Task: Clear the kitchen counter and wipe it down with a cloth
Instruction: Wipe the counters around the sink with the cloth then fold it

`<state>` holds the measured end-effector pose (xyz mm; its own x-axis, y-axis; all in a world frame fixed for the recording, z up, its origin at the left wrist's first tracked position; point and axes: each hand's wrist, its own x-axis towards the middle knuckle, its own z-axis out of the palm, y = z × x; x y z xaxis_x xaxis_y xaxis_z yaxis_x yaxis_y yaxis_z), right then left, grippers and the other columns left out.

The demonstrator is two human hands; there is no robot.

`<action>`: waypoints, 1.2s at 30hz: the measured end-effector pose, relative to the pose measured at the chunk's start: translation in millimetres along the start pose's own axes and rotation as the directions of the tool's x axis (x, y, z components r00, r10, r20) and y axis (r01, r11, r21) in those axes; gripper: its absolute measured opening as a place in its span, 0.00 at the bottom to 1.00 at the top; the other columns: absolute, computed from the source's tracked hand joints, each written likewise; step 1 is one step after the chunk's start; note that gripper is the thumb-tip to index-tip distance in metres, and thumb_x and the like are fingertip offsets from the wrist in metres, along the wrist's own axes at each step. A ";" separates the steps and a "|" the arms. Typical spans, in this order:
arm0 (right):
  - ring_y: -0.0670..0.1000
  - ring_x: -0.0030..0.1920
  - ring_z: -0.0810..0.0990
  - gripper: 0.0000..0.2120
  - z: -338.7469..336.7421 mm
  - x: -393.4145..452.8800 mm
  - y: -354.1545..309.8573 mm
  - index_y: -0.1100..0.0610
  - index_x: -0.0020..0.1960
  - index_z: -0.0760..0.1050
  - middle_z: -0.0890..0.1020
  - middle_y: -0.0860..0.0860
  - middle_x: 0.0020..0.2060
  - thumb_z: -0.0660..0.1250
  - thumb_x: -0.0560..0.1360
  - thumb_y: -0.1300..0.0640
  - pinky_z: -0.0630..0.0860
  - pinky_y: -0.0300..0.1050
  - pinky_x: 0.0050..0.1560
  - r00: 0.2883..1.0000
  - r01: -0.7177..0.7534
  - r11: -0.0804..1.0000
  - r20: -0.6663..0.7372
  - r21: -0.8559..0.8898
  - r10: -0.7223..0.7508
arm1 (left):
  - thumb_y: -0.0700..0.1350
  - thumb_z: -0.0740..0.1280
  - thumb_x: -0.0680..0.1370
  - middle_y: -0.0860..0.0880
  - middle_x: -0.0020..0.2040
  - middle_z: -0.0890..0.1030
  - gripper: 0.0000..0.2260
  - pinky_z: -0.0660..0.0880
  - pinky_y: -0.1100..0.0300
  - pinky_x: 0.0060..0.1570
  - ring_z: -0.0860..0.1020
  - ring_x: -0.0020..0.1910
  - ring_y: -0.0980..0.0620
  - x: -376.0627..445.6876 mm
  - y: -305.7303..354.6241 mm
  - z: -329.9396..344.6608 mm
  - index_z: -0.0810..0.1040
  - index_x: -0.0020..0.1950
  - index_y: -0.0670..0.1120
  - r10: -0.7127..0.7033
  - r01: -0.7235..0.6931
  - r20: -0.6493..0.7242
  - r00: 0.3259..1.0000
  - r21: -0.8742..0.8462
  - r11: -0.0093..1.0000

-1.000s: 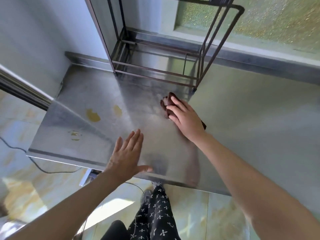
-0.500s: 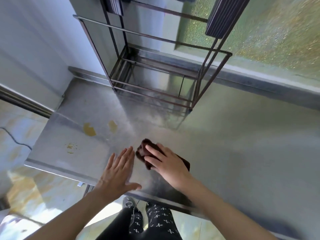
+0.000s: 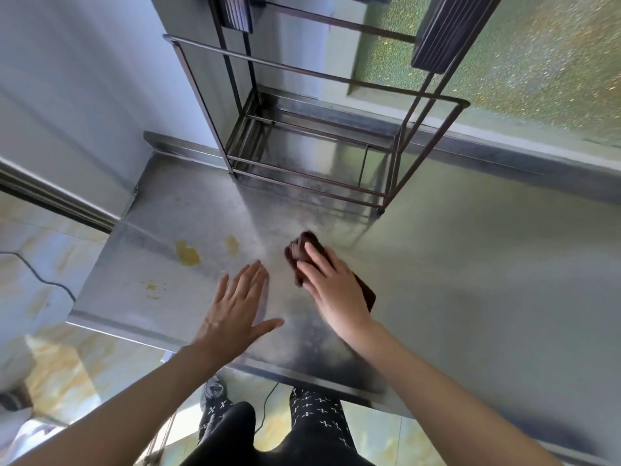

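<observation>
Cloth (image 3: 304,252) lay on the steel desk (image 3: 470,264) just in front of the wire rack (image 3: 309,156), a dark brown folded pad whose long axis ran diagonally, its rounded end pointing away toward the rack's left side and its squarer end toward the near right. The right hand (image 3: 331,290) rested on top of it, fingers straight and lying along that same diagonal, pressing the cloth flat against the desk; most of the middle was hidden beneath the palm. The left hand (image 3: 237,312) lay flat on the desk just beside it, fingers together and thumb spread out, touching nothing else. Yellow stains (image 3: 188,255) marked the desk to the left, near the left hand's fingertips but apart from them.
</observation>
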<state>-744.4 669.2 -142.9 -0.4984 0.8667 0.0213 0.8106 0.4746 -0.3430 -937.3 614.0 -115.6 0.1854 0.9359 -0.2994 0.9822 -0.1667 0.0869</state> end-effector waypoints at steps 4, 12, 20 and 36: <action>0.57 0.60 0.77 0.12 16.1 -49.2 -26.7 0.50 0.53 0.78 0.77 0.49 0.64 0.66 0.71 0.51 0.78 0.52 0.54 0.985 0.171 0.984 -0.024 -0.049 -0.172 | 0.69 0.46 0.73 0.42 0.68 0.71 0.38 0.69 0.43 0.61 0.73 0.65 0.44 -3.7 -28.4 -5.2 0.65 0.68 0.41 0.067 -0.067 -0.002 0.998 -0.011 0.998; 0.64 0.58 0.77 0.13 18.2 32.3 -36.6 0.57 0.53 0.79 0.76 0.56 0.63 0.62 0.73 0.53 0.78 0.57 0.52 0.993 -0.065 0.998 -0.099 -0.009 0.064 | 0.75 0.42 0.67 0.39 0.69 0.69 0.48 0.71 0.41 0.61 0.71 0.66 0.40 -3.3 -122.0 -23.5 0.67 0.68 0.38 0.065 -0.064 0.012 0.998 -0.048 0.997; 0.63 0.62 0.73 0.13 42.6 86.9 -88.8 0.58 0.58 0.76 0.72 0.56 0.68 0.63 0.75 0.58 0.71 0.54 0.60 0.883 -0.402 0.913 -0.237 0.065 0.406 | 0.81 0.39 0.56 0.44 0.76 0.57 0.59 0.56 0.47 0.72 0.59 0.74 0.45 -14.3 -192.5 -27.7 0.56 0.74 0.41 -0.102 0.099 -0.015 0.995 -0.123 0.987; 0.63 0.67 0.66 0.16 39.2 78.1 -76.3 0.59 0.64 0.71 0.65 0.57 0.72 0.61 0.78 0.58 0.62 0.53 0.68 0.815 -0.542 0.840 -0.224 0.034 0.535 | 0.53 0.48 0.80 0.52 0.77 0.51 0.25 0.59 0.47 0.70 0.65 0.70 0.49 -27.2 -255.5 -5.0 0.51 0.75 0.47 -0.039 0.050 0.057 0.998 -0.201 0.978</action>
<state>-857.2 694.7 -151.8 0.0962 0.9944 0.0439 0.9402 -0.0763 -0.3319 -1193.5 632.8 -124.9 0.1484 0.9225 -0.3563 0.9639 -0.0543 0.2608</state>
